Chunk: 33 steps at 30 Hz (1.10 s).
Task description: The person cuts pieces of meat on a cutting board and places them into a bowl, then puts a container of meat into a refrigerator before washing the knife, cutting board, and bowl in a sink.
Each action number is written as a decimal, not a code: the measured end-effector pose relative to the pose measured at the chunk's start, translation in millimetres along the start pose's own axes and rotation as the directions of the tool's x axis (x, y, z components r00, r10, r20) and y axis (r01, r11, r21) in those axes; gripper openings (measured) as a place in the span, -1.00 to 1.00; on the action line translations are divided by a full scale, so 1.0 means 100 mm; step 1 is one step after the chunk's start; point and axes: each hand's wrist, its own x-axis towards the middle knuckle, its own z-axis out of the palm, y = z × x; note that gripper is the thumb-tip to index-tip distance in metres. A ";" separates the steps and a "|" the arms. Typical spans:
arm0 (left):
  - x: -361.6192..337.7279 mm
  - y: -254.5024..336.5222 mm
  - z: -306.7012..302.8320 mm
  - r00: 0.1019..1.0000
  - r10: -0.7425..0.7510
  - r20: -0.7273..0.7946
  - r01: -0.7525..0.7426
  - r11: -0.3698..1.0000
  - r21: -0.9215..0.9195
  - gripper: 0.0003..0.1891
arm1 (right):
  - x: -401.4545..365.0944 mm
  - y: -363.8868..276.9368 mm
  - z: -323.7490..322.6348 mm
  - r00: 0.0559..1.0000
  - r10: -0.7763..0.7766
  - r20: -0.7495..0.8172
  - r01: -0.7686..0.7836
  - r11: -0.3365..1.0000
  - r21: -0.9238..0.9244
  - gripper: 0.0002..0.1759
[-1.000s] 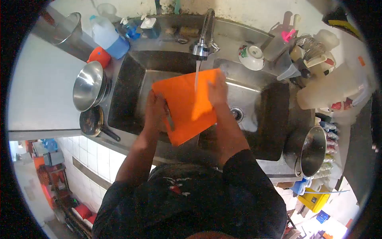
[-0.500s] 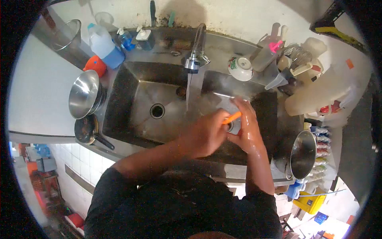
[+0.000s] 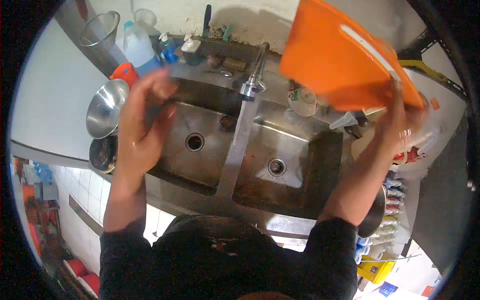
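My right hand (image 3: 404, 114) grips an orange cutting board (image 3: 345, 60) by its lower right edge, up at the right above the counter. The board is tilted and slightly blurred, with a long pale slot near its upper edge. Over the left side of the sink, my left hand (image 3: 145, 122) is raised with thumb and fingers apart, holding nothing; its fingertips are smeared by motion. Between the arms lies a steel double sink (image 3: 227, 172) with a drain in each basin. Water appears to run from the faucet (image 3: 248, 90) toward the divider.
Left of the sink stand a steel bowl (image 3: 106, 110), a dark pan (image 3: 103, 152), an orange container (image 3: 125, 74) and a jug of blue liquid (image 3: 140, 47). Soap bottles (image 3: 190, 49) line the back. A patterned bowl (image 3: 301, 101) sits partly behind the board; a metal pot (image 3: 374, 212) is at right.
My hands, earlier together over the right basin around an orange object, have parted. The left has moved left and up. The right has risen to the right, with the orange board now broadly visible.
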 end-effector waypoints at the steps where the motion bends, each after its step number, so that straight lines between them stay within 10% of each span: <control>1: -0.27 -0.24 -0.16 0.997 -0.064 0.036 0.059 0.990 0.131 -0.38 | 0.04 0.07 0.22 1.000 0.025 -0.016 -0.027 0.995 -0.098 -0.45; 10: -2.55 -0.63 -1.36 0.670 -0.742 -0.022 0.686 0.608 0.399 -0.36 | 0.64 2.09 1.33 0.989 0.050 0.140 -0.047 0.999 -0.025 -0.41; 19: -3.15 -0.58 -1.41 0.509 -0.860 -0.038 0.754 0.424 0.501 -0.35 | 0.41 2.59 1.73 0.880 0.334 0.337 -0.356 0.935 0.004 -0.42; 27: -3.04 -0.60 -1.18 0.490 -0.869 0.066 0.722 0.447 0.529 -0.32 | 0.20 2.89 1.93 0.885 0.271 0.380 -0.352 0.922 0.163 -0.49; 29: -3.04 -0.61 -1.15 0.508 -0.857 0.090 0.698 0.470 0.540 -0.32 | 0.24 2.96 2.00 0.959 0.199 0.200 -0.109 0.915 -0.389 -0.31; 33: -2.91 -0.58 -1.06 0.506 -0.854 0.119 0.693 0.485 0.534 -0.32 | 0.16 2.94 1.81 0.952 0.139 0.274 0.072 0.766 -0.639 -0.41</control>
